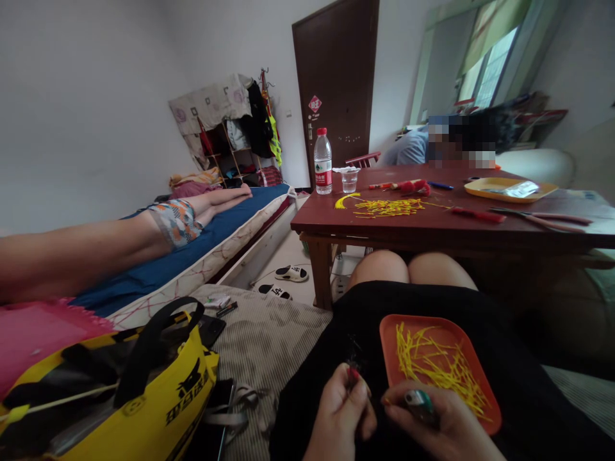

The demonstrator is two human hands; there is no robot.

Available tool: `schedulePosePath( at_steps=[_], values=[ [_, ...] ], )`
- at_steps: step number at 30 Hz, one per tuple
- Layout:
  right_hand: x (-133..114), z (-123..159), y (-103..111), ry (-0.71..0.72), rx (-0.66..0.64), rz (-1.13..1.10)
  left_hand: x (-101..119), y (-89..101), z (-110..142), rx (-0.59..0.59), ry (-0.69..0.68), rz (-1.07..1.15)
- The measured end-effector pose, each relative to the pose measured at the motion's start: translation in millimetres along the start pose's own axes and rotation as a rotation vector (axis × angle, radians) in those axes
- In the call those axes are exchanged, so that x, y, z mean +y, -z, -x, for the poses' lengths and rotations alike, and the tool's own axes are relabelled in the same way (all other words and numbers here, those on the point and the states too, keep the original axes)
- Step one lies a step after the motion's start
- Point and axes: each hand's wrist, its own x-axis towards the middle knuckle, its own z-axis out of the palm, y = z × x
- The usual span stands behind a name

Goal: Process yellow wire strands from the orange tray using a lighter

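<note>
My left hand is at the bottom middle, fingers pinched around a small red item over my black-clothed lap. Close beside it, my right hand grips a lighter with a greenish body and metal top. The two hands nearly touch. An orange tray rests on my lap just above my right hand, and it holds several thin yellow strands.
A dark red table ahead carries a yellow strand pile, water bottle, plastic cup, red pliers and yellow plate. A person sits behind it; another lies on the bed. Yellow bag lower left.
</note>
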Motion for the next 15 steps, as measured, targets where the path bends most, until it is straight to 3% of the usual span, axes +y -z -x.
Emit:
schedulePosePath(
  at_steps=[5, 11, 15],
  values=[
    [-4.5, 0.6, -0.6, 0.014, 0.030, -0.075, -1.8, 1.8, -1.1, -0.022, -0.003, -0.051],
    [-6.0, 0.8, 0.5, 0.065, 0.065, -0.003, 0.3, 5.6, 0.3, -0.005, -0.066, -0.295],
    [-6.6, 0.9, 1.2, 0.063, 0.020, -0.017, 2.5, 5.0, 0.5, -0.097, 0.001, -0.171]
  ],
)
